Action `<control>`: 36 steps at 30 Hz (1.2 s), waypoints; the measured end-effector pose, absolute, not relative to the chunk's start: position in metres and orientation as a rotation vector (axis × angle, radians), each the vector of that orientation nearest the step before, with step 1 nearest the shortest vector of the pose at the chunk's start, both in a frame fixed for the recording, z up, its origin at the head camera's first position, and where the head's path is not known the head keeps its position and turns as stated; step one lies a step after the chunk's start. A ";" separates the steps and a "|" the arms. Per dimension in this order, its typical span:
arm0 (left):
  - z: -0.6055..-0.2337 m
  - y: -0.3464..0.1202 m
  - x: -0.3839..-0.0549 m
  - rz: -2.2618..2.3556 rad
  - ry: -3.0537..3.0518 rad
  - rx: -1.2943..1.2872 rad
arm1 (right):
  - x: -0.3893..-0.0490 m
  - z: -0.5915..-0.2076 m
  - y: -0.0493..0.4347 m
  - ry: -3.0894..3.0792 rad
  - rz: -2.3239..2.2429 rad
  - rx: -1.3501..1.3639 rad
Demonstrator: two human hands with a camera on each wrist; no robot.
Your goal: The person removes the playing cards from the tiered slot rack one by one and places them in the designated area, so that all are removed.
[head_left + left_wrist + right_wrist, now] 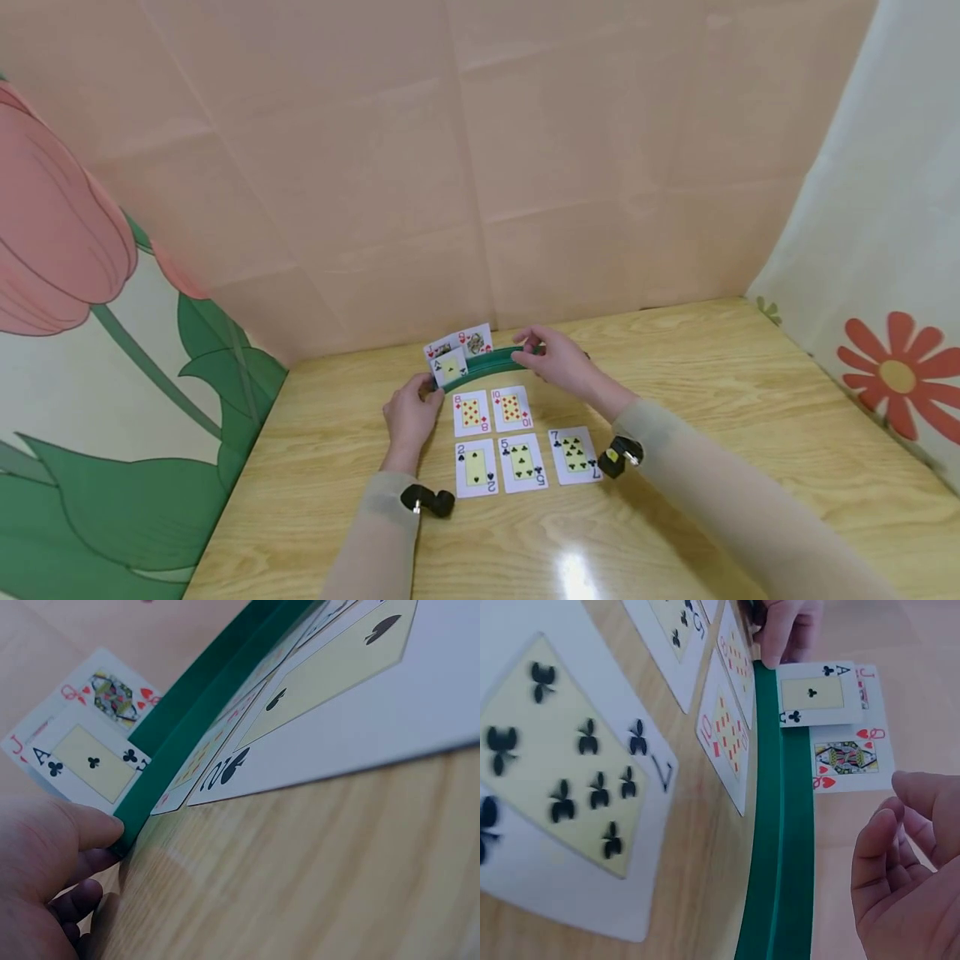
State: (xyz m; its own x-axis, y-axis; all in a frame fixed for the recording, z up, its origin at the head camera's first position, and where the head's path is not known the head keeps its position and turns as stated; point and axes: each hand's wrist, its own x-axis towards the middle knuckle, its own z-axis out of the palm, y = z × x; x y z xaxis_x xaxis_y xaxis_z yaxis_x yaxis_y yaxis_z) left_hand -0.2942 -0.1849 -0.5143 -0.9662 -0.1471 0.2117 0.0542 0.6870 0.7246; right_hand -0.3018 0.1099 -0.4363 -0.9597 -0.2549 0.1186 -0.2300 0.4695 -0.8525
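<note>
A: What is on the far left?

B: A cloth wall with big pink tulips and green leaves point(67, 217). It is well to the left of the long, curved green card holder point(491, 362).

A: And next?

B: The left hand point(411, 412), at the left end of the holder. Its grip pinches that end, with the thumb on the front.

A: Which cards are in the holder?

B: Three white cards stand near its left end. A red jack point(442, 343) is at the back, partly covered. The ace of clubs with a yellow middle point(450, 367) is in front. The queen of hearts point(480, 342) peeks out to the right.

A: What is on the wooden desk point(712, 375)?

B: Five white cards lie face up on the person's side of the holder. The red eight of diamonds point(471, 413) is near it, and the black two of spades point(476, 468) is farther out. Next, the red ten of diamonds point(512, 408) is near it, and the black five of clubs point(522, 462) is farther out. Then comes the black seven of clubs point(575, 455), farther out too.

A: And the right hand point(562, 362)?

B: By the right part of the holder. Its fingers bend softly; its grip is a little spread and holds nothing. I can't tell if it touches the holder.

A: Far right?

B: A white cloth with a red flower point(896, 375), well right of the holder.
</note>
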 end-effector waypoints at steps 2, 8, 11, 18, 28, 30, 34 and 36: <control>-0.514 -0.185 -0.294 -1.157 -2.646 0.077 | -0.307 -0.435 0.107 2.663 -1.558 -0.443; -0.515 -0.185 -0.294 -1.167 -2.648 0.083 | -0.315 -0.429 0.099 2.641 -1.578 -0.453; -0.515 -0.184 -0.294 -1.171 -2.651 0.090 | -0.318 -0.426 0.093 2.618 -1.603 -0.463; -0.515 -0.184 -0.295 -1.151 -2.646 0.080 | -0.327 -0.424 0.084 2.586 -1.629 -0.473; -0.516 -0.180 -0.296 -1.147 -2.658 0.070 | -0.334 -0.430 0.077 2.594 -1.625 -0.434; -0.515 -0.180 -0.295 -1.142 -2.652 0.063 | -0.335 -0.430 0.076 2.598 -1.626 -0.438; -0.512 -0.180 -0.293 -1.143 -2.634 0.059 | -0.335 -0.429 0.072 2.595 -1.640 -0.467; -0.511 -0.180 -0.292 -1.149 -2.628 0.061 | -0.335 -0.429 0.071 2.589 -1.644 -0.484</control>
